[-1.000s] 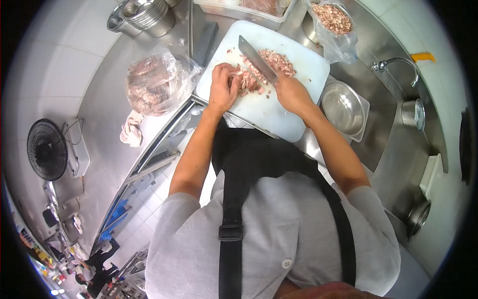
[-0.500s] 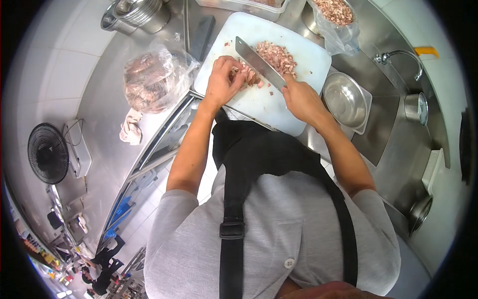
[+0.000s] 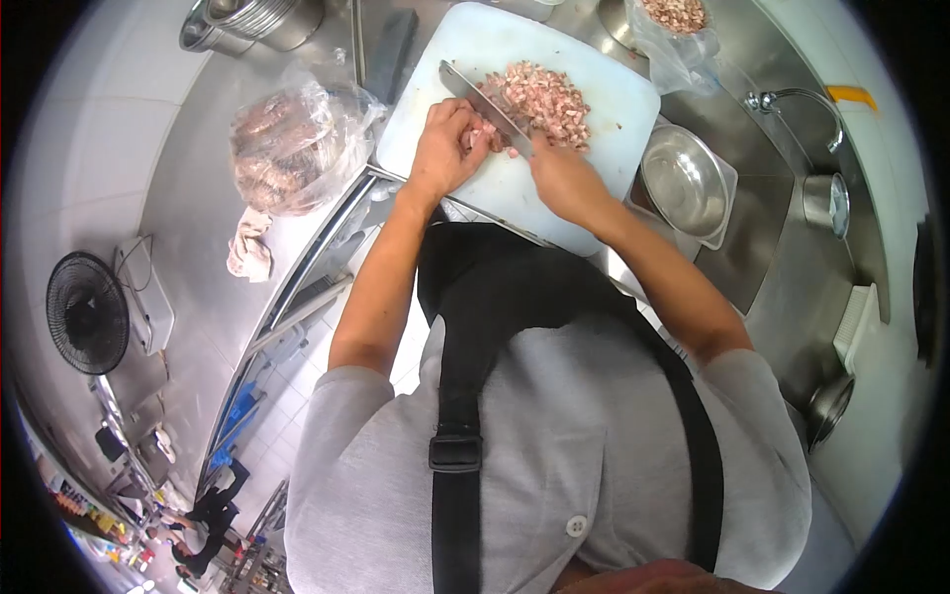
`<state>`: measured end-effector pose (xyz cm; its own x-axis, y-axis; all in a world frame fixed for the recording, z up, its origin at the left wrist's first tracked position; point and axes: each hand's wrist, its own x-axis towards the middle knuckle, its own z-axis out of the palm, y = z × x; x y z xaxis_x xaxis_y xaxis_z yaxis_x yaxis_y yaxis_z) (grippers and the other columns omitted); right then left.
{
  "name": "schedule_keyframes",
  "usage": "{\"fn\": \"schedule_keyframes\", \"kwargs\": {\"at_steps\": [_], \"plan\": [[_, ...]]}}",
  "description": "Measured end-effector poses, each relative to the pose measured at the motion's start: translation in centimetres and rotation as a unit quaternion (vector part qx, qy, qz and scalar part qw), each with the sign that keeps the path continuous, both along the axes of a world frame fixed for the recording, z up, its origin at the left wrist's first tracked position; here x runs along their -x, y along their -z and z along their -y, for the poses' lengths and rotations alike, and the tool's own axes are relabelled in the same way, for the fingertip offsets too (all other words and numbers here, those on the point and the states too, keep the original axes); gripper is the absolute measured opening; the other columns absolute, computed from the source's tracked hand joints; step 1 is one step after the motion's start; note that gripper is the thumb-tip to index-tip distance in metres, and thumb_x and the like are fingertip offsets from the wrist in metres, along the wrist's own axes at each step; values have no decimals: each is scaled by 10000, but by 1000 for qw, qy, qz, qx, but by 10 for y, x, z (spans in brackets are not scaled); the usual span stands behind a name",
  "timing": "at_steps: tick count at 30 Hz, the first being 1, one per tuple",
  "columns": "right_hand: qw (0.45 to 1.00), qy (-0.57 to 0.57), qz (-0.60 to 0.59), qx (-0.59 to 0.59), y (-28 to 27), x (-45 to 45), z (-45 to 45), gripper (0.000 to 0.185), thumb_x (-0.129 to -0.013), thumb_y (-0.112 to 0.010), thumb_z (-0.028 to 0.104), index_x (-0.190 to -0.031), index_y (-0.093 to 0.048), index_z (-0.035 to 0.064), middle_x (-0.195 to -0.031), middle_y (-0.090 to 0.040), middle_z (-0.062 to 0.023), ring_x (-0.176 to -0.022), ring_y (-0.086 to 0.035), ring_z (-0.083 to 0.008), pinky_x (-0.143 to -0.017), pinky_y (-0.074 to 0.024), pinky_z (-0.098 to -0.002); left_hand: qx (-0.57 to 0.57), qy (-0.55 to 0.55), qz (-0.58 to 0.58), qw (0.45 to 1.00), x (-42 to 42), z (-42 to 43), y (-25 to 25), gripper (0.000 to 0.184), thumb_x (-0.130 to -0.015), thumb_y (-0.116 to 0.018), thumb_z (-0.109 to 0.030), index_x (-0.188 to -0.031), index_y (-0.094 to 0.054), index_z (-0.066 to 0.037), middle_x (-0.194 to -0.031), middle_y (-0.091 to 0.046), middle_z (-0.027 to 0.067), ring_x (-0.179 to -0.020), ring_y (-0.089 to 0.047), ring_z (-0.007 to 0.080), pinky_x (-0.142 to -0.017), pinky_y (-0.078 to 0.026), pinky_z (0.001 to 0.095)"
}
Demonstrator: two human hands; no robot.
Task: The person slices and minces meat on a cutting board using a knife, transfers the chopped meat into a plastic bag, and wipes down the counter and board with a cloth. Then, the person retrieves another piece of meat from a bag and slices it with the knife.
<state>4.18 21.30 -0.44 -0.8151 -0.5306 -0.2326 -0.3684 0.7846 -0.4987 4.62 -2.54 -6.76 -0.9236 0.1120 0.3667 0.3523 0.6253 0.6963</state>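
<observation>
The chopped meat (image 3: pixel 546 99) lies loose on the far half of a white board (image 3: pixel 616 153), on the worktop (image 3: pixel 188 218). It looks soft, moist and light, likely slippery; I'd scoop it from beneath rather than pinch it. The left hand (image 3: pixel 443 150) curls its fingers, close together, over thicker meat pieces (image 3: pixel 481 133). The right hand (image 3: pixel 566 180) has its fingers clamped round the handle of a broad knife (image 3: pixel 485 102), stiff, safe only by that handle. Left sits a clear bag of meat (image 3: pixel 285 148); right, a metal bowl (image 3: pixel 683 178). I can't read any brand or label.
</observation>
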Motion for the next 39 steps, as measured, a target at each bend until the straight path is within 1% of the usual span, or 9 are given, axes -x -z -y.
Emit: {"fn": "schedule_keyframes", "kwargs": {"at_steps": [10, 15, 17, 20, 25, 28, 31, 34, 39], "plan": [[998, 28, -38, 37, -25, 10, 7, 241, -1059, -533, 142, -1203, -561, -50, -947, -726, -298, -914, -707, -498, -821, -528, -607, 16, -74, -74, 994, -12, 4, -23, 227, -857, -801, -94, -1036, -673, -38, -1261, -590, 199, -1202, -559, 377, -970, -510, 459], [993, 78, -52, 67, -58, -13, 24, 281, -1056, -562, 152, -1259, -547, -42, -941, -720, -302, -881, -696, -511, -804, -521, -611, -19, -53, 1, 998, -16, 14, -11, 284, -837, -800, -84, -1068, -641, -38, -1224, -589, 167, -1130, -556, 370, -959, -512, 439], [998, 59, -24, 8, -5, -8, 32, 300, -1058, -559, 152, -1279, -546, -51, -958, -726, -307, -873, -704, -509, -809, -529, -611, -20, -44, 8, 999, -18, 14, -1, 284, -829, -804, -88, -1052, -637, -35, -1214, -588, 157, -1107, -556, 372, -952, -516, 432], [999, 42, -3, -14, 9, 6, 36, 308, -1061, -537, 142, -1290, -548, -63, -958, -738, -305, -895, -721, -503, -827, -546, -606, 6, -48, -26, 999, -14, 15, -3, 284, -830, -800, -86, -1049, -627, -35, -1206, -578, 151, -1102, -548, 370, -939, -514, 435], [997, 55, -27, 35, -48, 0, 30, 238, -1061, -523, 132, -1204, -563, -55, -947, -744, -297, -911, -727, -509, -836, -548, -610, 31, -74, -41, 996, -23, 10, -13, 327, -834, -800, -88, -1099, -617, -34, -1210, -571, 170, -1100, -545, 375, -924, -512, 443], [994, 80, -14, 67, -74, -8, 33, 247, -1059, -540, 142, -1196, -569, -62, -981, -738, -307, -932, -717, -510, -847, -539, -616, -32, -70, 22, 997, -26, 10, -7, 315, -877, -773, -70, -1135, -593, -54, -1240, -563, 189, -1173, -532, 389, -1025, -462, 466], [999, 44, -19, 16, 1, -5, 41, 249, -1049, -555, 135, -1189, -575, -70, -995, -732, -318, -939, -714, -506, -844, -541, -613, -8, -61, -9, 998, -23, 11, -5, 334, -886, -775, -72, -1160, -584, -52, -1248, -564, 196, -1194, -526, 393, -1040, -460, 471], [997, 37, -41, 53, 2, 1, 40, 252, -1044, -560, 138, -1177, -577, -76, -996, -725, -331, -959, -715, -502, -848, -541, -610, 13, -39, -13, 999, -20, 18, -1, 406, -839, -844, -146, -1150, -613, -24, -1288, -554, 195, -1171, -532, 391, -984, -500, 463], [996, 70, 28, 38, 2, 8, 21, 269, -1055, -561, 165, -1207, -579, -55, -1008, -730, -321, -970, -715, -501, -872, -538, -608, 74, -73, -15, 994, -31, -4, -21, 762, -807, -901, -262, -1402, -516, 18, -1397, -507, 241, -1286, -468, 434, -1092, -433, 515]]}}
